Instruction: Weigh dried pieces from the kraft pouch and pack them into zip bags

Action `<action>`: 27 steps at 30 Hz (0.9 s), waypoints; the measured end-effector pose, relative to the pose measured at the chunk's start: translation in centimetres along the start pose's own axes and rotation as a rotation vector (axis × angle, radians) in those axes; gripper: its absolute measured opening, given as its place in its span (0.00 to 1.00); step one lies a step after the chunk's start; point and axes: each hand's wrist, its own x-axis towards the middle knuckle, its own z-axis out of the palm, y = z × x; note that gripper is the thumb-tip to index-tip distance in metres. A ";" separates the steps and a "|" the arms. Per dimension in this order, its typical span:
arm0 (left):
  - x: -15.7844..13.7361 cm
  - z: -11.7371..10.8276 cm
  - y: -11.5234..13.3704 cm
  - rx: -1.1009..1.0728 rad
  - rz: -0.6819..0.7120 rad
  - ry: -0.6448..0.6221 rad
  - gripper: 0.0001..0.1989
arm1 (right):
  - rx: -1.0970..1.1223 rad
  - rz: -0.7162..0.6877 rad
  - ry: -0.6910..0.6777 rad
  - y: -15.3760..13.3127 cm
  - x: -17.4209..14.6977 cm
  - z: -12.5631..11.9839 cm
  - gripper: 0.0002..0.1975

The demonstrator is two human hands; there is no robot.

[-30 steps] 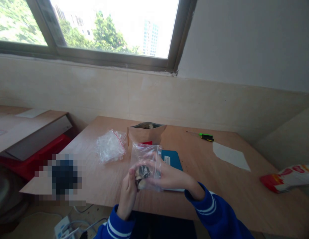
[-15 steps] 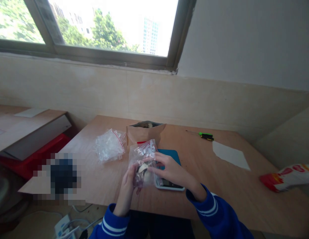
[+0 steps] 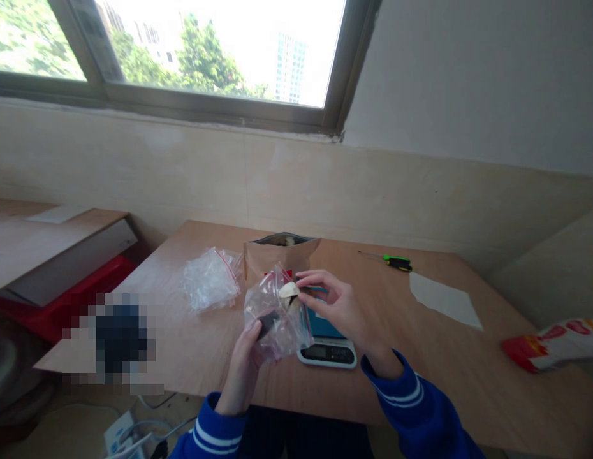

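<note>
My left hand (image 3: 246, 357) grips a clear zip bag (image 3: 277, 341) by its lower left side, thumb on the front. Inside the bag, by that thumb, shows a dark piece (image 3: 269, 322). Between the thumb and fingers of my right hand (image 3: 332, 303) is a cream, curved piece with a dark edge (image 3: 289, 291), at the upper part of the bag; its kind is unclear. Below my right hand lies a kitchen scale (image 3: 328, 352) with a blue top, partly covered by the bag. A brown stand-up pouch (image 3: 263, 255) stands open behind the bag, with something pale inside.
Left of the pouch is a heap of clear zip bags (image 3: 210, 280). A green-and-black screwdriver (image 3: 396, 260) and a white sheet (image 3: 444, 299) lie to the right. A red-and-white packet (image 3: 549, 347) sits at the far right. Cables and a power strip (image 3: 124, 437) are below the table edge.
My right hand has moved up from the bag's middle to its upper part, bringing the cream piece up. The bag has tilted, and the scale's display now shows.
</note>
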 end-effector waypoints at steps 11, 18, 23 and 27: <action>-0.4 0.2 0.4 -0.041 -0.003 0.050 0.27 | -0.070 -0.198 0.348 -1.4 6.1 -1.4 0.11; -0.6 -0.8 0.9 -0.011 0.034 0.107 0.29 | -0.434 -0.433 0.104 -0.1 9.6 0.1 0.06; -0.6 -1.7 1.4 -0.015 0.045 0.116 0.28 | -0.396 -0.394 0.018 0.4 9.2 -0.3 0.12; -0.4 -1.9 1.4 -0.012 0.056 0.127 0.26 | -0.435 -0.328 -0.029 0.1 8.5 -0.8 0.14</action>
